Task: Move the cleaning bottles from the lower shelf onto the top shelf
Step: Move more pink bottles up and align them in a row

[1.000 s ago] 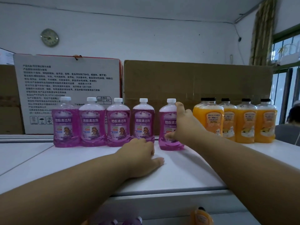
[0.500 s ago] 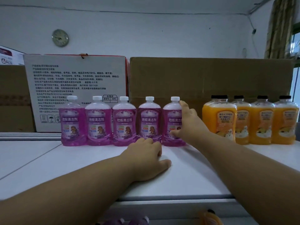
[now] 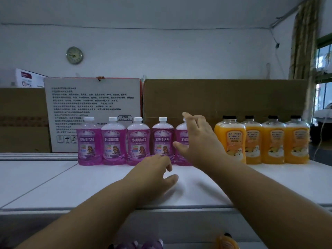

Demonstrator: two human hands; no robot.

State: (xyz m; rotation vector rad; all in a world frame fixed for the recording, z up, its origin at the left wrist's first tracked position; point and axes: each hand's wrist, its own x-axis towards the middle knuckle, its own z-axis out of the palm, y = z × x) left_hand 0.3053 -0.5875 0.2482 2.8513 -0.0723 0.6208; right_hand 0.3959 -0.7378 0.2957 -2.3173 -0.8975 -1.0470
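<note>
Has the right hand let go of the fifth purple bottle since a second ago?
Yes. The right hand has opened and lifted off the rightmost purple plastic bottle, which stays put.

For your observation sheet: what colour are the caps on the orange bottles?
Black caps on the orange bottles, seen in the head view.

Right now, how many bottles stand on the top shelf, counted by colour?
Purple bottles: 5, the rightmost partly hidden behind the right hand
Orange bottles: 4
Total on the top shelf: 9
</note>
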